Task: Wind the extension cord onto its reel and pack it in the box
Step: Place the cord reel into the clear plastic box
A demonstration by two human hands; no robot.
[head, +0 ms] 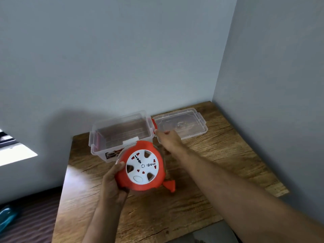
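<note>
The extension cord reel [142, 165] is a round red casing with a white socket face, held above the table just in front of the box. My left hand [112, 183] grips its lower left rim. A red plug [170, 185] hangs at its lower right. The clear plastic box [108, 130] stands open and empty near the wall, with a red latch [153, 123] on its right end. My right hand [168, 139] reaches to that right end, fingers at the red latch; whether it grips it is unclear.
The clear lid [180, 123] lies flat to the right of the box, close to the corner of the walls. The wooden table [175, 207] ends at the left and front. A dark floor [31, 221] lies below on the left.
</note>
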